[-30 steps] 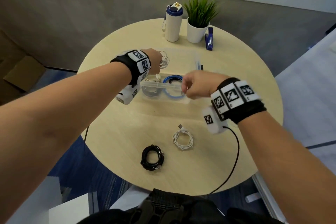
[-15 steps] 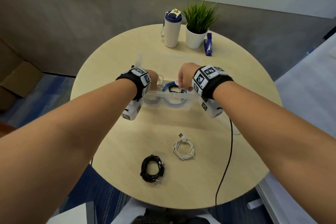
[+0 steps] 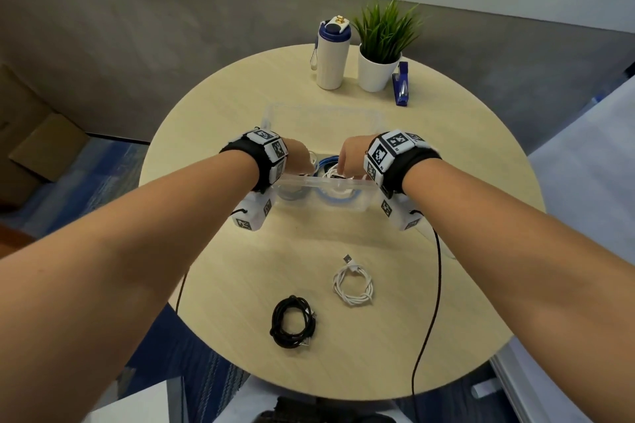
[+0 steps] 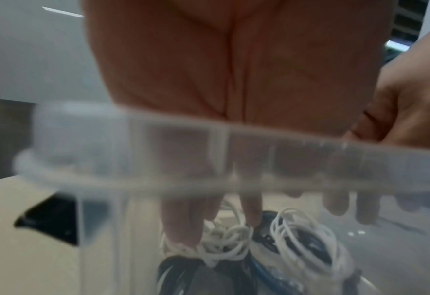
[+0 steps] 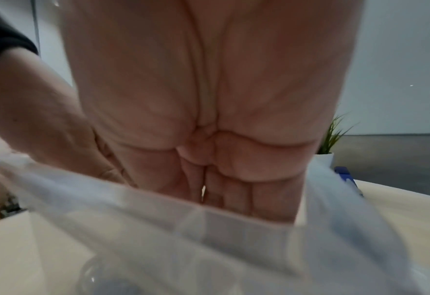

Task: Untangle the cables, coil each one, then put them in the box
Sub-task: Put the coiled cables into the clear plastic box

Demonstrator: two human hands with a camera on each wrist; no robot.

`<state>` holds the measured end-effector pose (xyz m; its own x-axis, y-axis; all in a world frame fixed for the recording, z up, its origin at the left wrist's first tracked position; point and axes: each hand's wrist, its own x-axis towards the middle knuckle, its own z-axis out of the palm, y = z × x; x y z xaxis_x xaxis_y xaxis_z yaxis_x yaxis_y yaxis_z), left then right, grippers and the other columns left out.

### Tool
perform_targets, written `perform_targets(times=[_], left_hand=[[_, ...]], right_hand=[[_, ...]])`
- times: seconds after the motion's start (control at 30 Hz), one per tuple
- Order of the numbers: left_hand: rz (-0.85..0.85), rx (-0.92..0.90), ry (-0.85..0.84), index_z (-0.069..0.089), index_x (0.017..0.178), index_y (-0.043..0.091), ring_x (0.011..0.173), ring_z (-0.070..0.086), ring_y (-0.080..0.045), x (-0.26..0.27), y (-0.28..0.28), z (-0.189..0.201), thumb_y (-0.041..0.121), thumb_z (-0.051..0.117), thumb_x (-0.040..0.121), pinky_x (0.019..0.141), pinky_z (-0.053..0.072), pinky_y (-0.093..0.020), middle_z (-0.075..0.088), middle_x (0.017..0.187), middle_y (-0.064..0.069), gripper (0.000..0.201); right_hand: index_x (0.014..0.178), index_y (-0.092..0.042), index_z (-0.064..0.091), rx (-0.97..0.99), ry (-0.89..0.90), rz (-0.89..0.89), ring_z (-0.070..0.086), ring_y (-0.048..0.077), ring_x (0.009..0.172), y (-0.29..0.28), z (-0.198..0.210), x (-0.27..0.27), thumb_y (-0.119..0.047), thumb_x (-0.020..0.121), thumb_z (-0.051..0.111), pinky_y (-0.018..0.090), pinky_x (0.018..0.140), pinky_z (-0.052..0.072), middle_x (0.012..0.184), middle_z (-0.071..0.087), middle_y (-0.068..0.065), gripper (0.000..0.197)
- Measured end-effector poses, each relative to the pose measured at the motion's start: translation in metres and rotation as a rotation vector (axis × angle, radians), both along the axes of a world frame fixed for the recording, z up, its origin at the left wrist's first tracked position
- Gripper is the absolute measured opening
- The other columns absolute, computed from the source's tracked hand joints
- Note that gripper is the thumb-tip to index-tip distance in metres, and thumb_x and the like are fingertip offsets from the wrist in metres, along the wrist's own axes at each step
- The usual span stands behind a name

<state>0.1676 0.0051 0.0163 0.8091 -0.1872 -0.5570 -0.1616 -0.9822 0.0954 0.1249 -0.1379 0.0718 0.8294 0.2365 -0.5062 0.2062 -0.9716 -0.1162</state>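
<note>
Head view: both hands are reaching down into the clear plastic box (image 3: 319, 120); left hand (image 3: 298, 156) and right hand (image 3: 350, 154) are lowering white coils onto a blue cable coil (image 3: 328, 161) inside.
Left to do: a black coiled cable (image 3: 292, 321) and a white coiled cable (image 3: 353, 287) are lying just in front of the box.
Around: white bottle (image 3: 331, 55), potted plant (image 3: 379, 55) standing behind the box.
Left wrist view: fingertips (image 4: 183, 229) are pinching a white coil (image 4: 224, 245).
Right wrist view: the box wall is hiding the fingers; grip impossible to tell.
</note>
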Motion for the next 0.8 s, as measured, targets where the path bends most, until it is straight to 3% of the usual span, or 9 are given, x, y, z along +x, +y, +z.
perform_targets(times=[0.03, 0.1, 0.2, 0.27, 0.37, 0.5, 0.63, 0.73, 0.8], left_hand=[[0.035, -0.020, 0.000, 0.061, 0.112, 0.005, 0.096, 0.054, -0.026, -0.032, -0.006, 0.031, 0.038, 0.039, 0.098, 0.081, 0.038, -0.030, 0.061, 0.105, -0.009, 0.042], [-0.039, -0.149, -0.144, 0.064, 0.105, 0.008, 0.087, 0.055, -0.021, -0.037, -0.001, 0.054, 0.030, 0.049, 0.095, 0.076, 0.041, -0.027, 0.063, 0.095, -0.006, 0.029], [0.008, -0.315, -0.010, 0.068, 0.085, 0.011, 0.063, 0.060, -0.013, -0.050, 0.009, 0.066, 0.024, 0.059, 0.088, 0.062, 0.046, -0.023, 0.069, 0.075, -0.001, 0.017], [-0.046, -0.342, 0.090, 0.069, 0.080, 0.011, 0.061, 0.063, -0.011, -0.063, 0.008, 0.076, 0.022, 0.062, 0.086, 0.060, 0.049, -0.022, 0.072, 0.073, -0.001, 0.015], [-0.093, -0.255, 0.200, 0.069, 0.078, 0.013, 0.059, 0.066, -0.008, -0.076, 0.000, 0.068, 0.019, 0.061, 0.087, 0.057, 0.049, -0.018, 0.071, 0.071, 0.003, 0.014], [-0.219, -0.013, 0.267, 0.069, 0.096, 0.010, 0.059, 0.062, -0.007, -0.100, -0.013, 0.045, 0.021, 0.056, 0.089, 0.044, 0.044, -0.010, 0.069, 0.078, 0.003, 0.018], [-0.319, 0.077, 0.293, 0.064, 0.106, 0.016, 0.067, 0.061, -0.014, -0.124, -0.014, 0.012, 0.028, 0.065, 0.085, 0.053, 0.047, -0.018, 0.068, 0.082, 0.000, 0.024], [-0.411, 0.128, 0.309, 0.060, 0.108, 0.018, 0.089, 0.063, -0.021, -0.140, -0.015, -0.011, 0.038, 0.073, 0.078, 0.069, 0.049, -0.028, 0.068, 0.096, -0.001, 0.038], [-0.462, 0.154, 0.313, 0.057, 0.114, 0.015, 0.099, 0.058, -0.023, -0.149, -0.018, -0.021, 0.041, 0.074, 0.077, 0.073, 0.043, -0.028, 0.059, 0.100, 0.002, 0.048]], right_hand=[[0.108, -0.005, 0.069, 0.069, -0.004, -0.007, 0.056, 0.018, 0.067, -0.001, 0.001, 0.001, -0.015, 0.085, 0.062, 0.032, 0.059, 0.053, 0.098, 0.071, 0.013, 0.026], [0.094, -0.007, 0.072, 0.169, -0.009, -0.003, 0.060, 0.019, 0.064, -0.004, 0.008, -0.002, -0.013, 0.084, 0.061, 0.034, 0.065, 0.057, 0.085, 0.072, 0.011, 0.017], [0.081, -0.013, 0.071, 0.293, 0.097, 0.012, 0.062, 0.011, 0.057, -0.004, 0.019, -0.014, -0.013, 0.082, 0.065, 0.019, 0.048, 0.046, 0.068, 0.068, 0.001, 0.006], [0.082, -0.011, 0.072, 0.308, 0.172, 0.055, 0.065, 0.010, 0.056, -0.002, 0.021, -0.026, -0.012, 0.081, 0.066, 0.016, 0.043, 0.043, 0.069, 0.070, 0.002, 0.006], [0.086, -0.007, 0.069, 0.238, 0.235, 0.126, 0.065, 0.012, 0.056, 0.004, 0.014, -0.044, -0.007, 0.084, 0.062, 0.021, 0.048, 0.049, 0.074, 0.070, 0.006, 0.007], [0.101, -0.005, 0.069, 0.051, 0.278, 0.203, 0.060, 0.008, 0.055, 0.009, -0.019, -0.063, -0.004, 0.084, 0.063, 0.024, 0.062, 0.053, 0.056, 0.063, -0.005, 0.018], [0.110, -0.005, 0.065, -0.105, 0.325, 0.307, 0.054, 0.013, 0.064, 0.006, -0.048, -0.076, -0.008, 0.076, 0.075, 0.021, 0.054, 0.043, 0.071, 0.056, -0.004, 0.035], [0.104, -0.009, 0.062, -0.189, 0.291, 0.348, 0.055, 0.021, 0.082, -0.005, -0.073, -0.082, -0.013, 0.072, 0.079, 0.028, 0.068, 0.046, 0.096, 0.063, 0.005, 0.037], [0.098, -0.011, 0.060, -0.194, 0.286, 0.354, 0.055, 0.022, 0.081, -0.011, -0.085, -0.086, -0.016, 0.068, 0.082, 0.029, 0.069, 0.046, 0.096, 0.062, 0.005, 0.037]])
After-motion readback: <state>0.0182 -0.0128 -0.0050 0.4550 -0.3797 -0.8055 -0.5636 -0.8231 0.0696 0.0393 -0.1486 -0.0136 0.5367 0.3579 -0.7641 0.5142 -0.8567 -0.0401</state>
